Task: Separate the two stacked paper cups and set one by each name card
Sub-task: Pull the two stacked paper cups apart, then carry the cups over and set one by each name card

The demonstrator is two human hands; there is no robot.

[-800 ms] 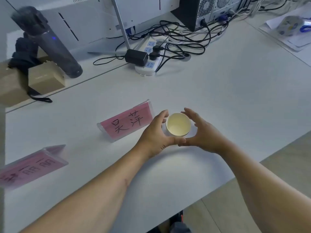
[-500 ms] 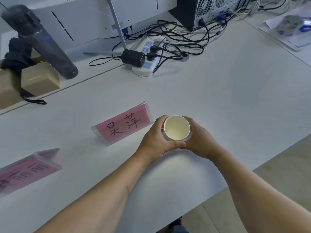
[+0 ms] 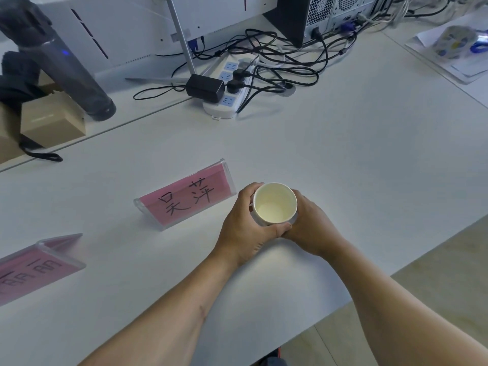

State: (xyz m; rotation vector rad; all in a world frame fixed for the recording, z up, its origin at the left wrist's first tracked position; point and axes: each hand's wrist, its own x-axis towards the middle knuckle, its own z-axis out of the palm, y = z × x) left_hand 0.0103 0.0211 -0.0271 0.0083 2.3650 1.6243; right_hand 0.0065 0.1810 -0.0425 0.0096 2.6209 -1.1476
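Head view, left to right: I see the near pink acrylic-framed name card (image 3: 188, 198), then my left hand (image 3: 244, 225) and right hand (image 3: 311, 228) both clasping the stacked white paper cups (image 3: 274, 203); squeezing could crush them, or jerking apart could topple that card

Bright, even daylight — soft shadows, wide-angle bending and blur at edges.

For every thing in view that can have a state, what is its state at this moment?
paper cups: upright, nested, not separated
left hand: closed around the cups
right hand: closed around the cups
near name card: standing, no cup set beside it
far-left name card: standing, partly out of view
power strip: plugs inserted
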